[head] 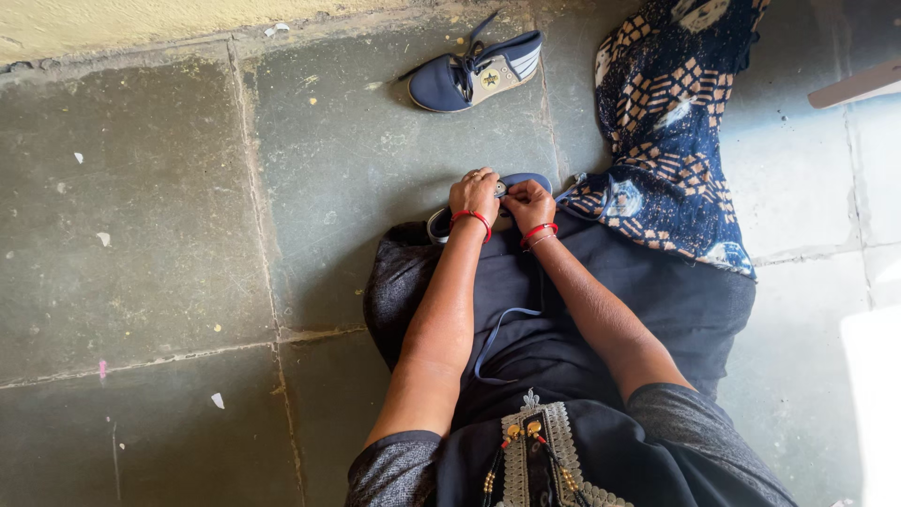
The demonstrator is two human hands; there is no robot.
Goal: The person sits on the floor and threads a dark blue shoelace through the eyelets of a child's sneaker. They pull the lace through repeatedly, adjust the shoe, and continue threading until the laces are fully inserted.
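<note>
Down on the grey stone-slab floor (150, 207), flecked with bits of white and yellow debris, a person sits with legs stretched out in dark clothing. Wide joints run between the slabs, and a pale yellowish wall base (141, 23) runs along the top edge. Off to the right the floor gets lighter and sunlit. Blue patterned cloth with orange and white checks (666, 122) lies draped over the right leg and spreads up the frame.

So both hands are out at the end of the lap, working on a navy canvas shoe with a white sole (511, 183). It sits right under the fingers, mostly hidden by them, with just the toe and a strip of sole poking out. Left hand (475, 194) is curled down on top of the shoe, fingers bent and gripping it. Right hand (528, 203) is touching the left, fingers pinched closed at the lace area, though I can't tell exactly what it pinches. Both wrists wear red bangles.

A thin blue lace (497, 338) trails from the shoe back across the lap.

A second matching navy sneaker with a tan side patch (474, 75) lies on its side well apart, near the wall.
</note>
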